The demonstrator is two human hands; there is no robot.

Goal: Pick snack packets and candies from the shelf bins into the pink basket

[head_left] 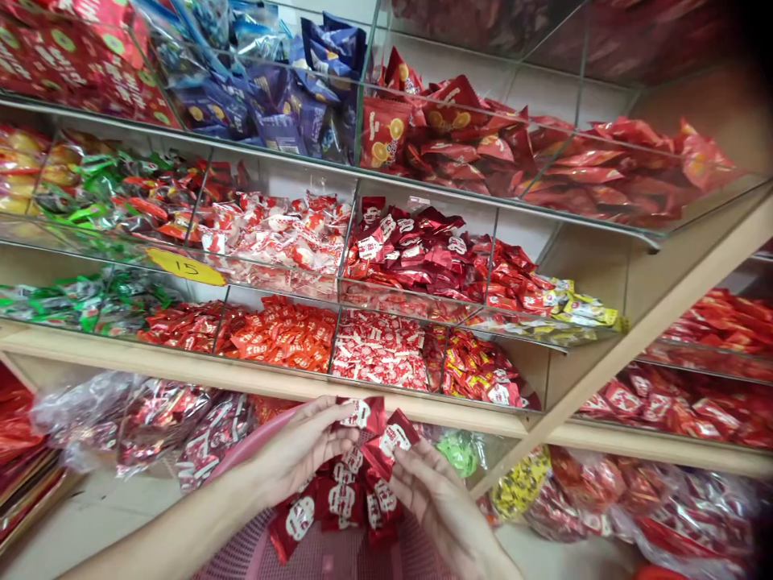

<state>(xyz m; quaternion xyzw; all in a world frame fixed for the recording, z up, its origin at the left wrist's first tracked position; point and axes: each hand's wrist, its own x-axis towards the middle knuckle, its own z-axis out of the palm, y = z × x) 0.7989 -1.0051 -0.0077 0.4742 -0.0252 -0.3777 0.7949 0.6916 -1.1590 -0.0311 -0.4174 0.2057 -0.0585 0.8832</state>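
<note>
My left hand and my right hand are together at the bottom centre, both closed on a bunch of dark red candy packets with white logos. The left fingers pinch one packet at the top of the bunch. The right fingers grip another packet just to its right. More of the same packets hang down between my palms. Under them lies a pink mesh basket. On the middle shelf above, a glass bin holds matching dark red packets.
Glass-fronted shelves hold bins of wrapped sweets: blue packs, red packs, green ones, white-red ones. A yellow price tag reads 15. Clear bags of candy lie on the floor under the wooden shelf edge.
</note>
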